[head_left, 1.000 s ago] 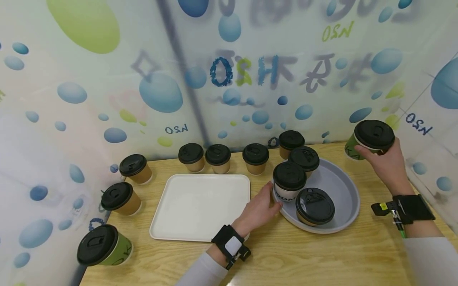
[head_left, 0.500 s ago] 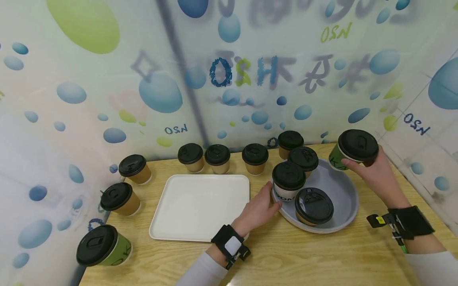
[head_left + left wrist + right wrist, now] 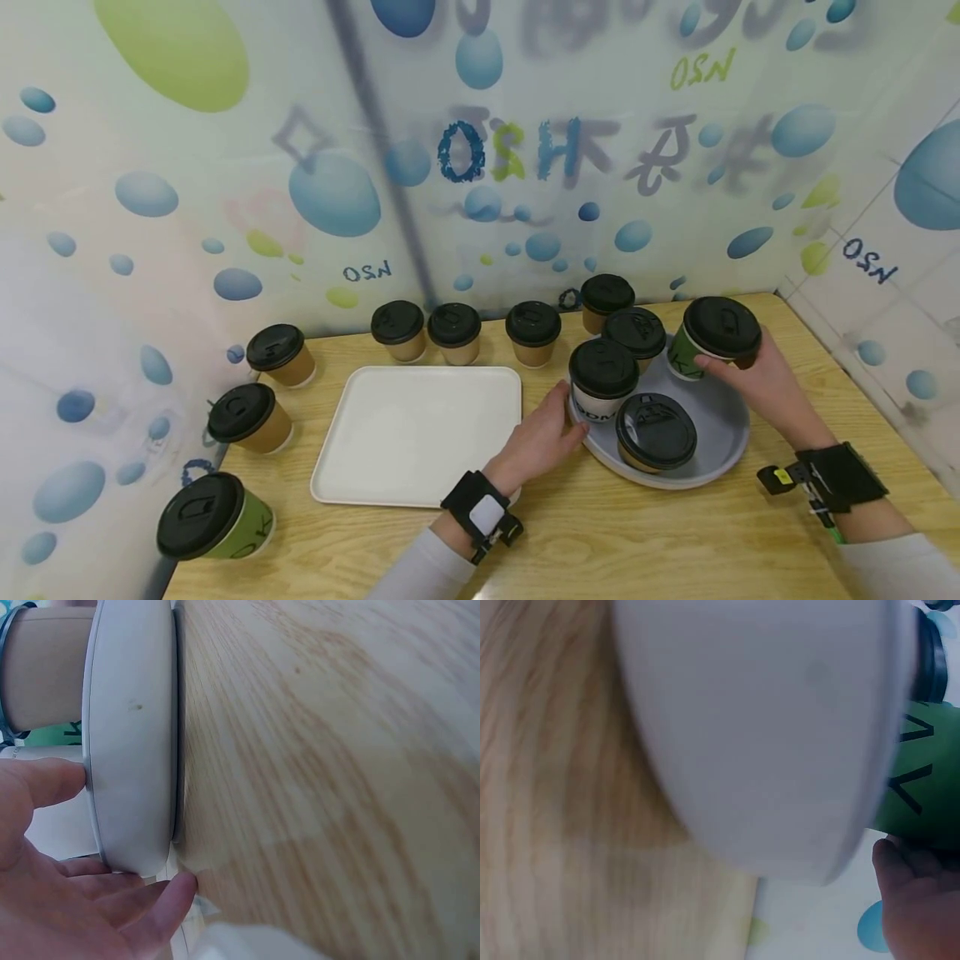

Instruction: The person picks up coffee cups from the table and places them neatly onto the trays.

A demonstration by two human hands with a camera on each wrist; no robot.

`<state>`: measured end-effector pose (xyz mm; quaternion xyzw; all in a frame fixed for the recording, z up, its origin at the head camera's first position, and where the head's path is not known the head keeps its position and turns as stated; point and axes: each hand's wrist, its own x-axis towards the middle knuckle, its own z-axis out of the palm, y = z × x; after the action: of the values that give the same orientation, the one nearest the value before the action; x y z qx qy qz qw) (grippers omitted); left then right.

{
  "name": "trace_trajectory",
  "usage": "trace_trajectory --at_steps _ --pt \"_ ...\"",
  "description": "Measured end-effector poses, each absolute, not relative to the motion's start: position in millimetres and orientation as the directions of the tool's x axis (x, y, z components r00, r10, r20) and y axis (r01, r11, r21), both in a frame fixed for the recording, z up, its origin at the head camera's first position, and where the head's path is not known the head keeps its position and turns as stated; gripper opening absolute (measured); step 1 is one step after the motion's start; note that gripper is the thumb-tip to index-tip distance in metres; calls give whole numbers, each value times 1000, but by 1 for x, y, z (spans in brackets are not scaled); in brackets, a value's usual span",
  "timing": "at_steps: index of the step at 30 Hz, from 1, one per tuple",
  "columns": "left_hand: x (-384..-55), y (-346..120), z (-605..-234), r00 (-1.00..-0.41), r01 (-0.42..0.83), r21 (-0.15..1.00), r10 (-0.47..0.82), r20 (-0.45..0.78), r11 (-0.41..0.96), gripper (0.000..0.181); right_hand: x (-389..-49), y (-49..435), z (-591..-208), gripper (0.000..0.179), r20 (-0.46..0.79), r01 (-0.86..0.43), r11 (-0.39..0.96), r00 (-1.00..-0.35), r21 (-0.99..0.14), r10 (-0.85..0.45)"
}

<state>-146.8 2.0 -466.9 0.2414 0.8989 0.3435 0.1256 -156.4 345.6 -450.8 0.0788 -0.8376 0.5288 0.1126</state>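
My right hand [image 3: 765, 387] grips a green paper coffee cup [image 3: 684, 354] with a black lid, upright over the right back part of the round grey tray [image 3: 731, 454]. In the right wrist view the fingers [image 3: 900, 874] lie against the green cup [image 3: 922, 772]; whether its base touches the tray is hidden. My left hand [image 3: 536, 446] holds the tray's left edge. Its thumb [image 3: 56, 780] is at the rim in the left wrist view, the other fingers round the side. On the tray stand a white cup [image 3: 600, 408], a brown cup [image 3: 636, 333] and a wide low cup [image 3: 656, 433], all black-lidded.
A white rectangular tray [image 3: 420, 433] lies left of the round one. Brown lidded cups [image 3: 397, 333] stand along the back wall, one [image 3: 607, 300] close behind the round tray. More brown cups [image 3: 281, 354] and a green cup [image 3: 247, 529] line the table's left edge.
My right hand has carried the green cup left and lower, from beyond the round tray to over its right back part. The left hand has stayed at the tray's edge.
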Motion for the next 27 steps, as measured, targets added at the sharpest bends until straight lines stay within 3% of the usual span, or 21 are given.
trace_trajectory --at_steps 4,10,17,27 --pt "-147 2 -467 -848 349 682 526 -62 643 71 -156 347 -455 65 223 -201 477 -975 -855 -12" --pt "-147 2 -467 -847 347 679 527 -69 647 71 -153 353 -458 80 127 -111 564 -992 -818 -11" --pt "-147 2 -468 -847 341 688 527 -71 640 71 -161 352 -465 62 174 -180 514 -983 -839 -61" --pt "-147 2 -468 -846 342 688 528 -70 640 71 -162 353 -466 73 165 -161 549 -985 -820 -43"
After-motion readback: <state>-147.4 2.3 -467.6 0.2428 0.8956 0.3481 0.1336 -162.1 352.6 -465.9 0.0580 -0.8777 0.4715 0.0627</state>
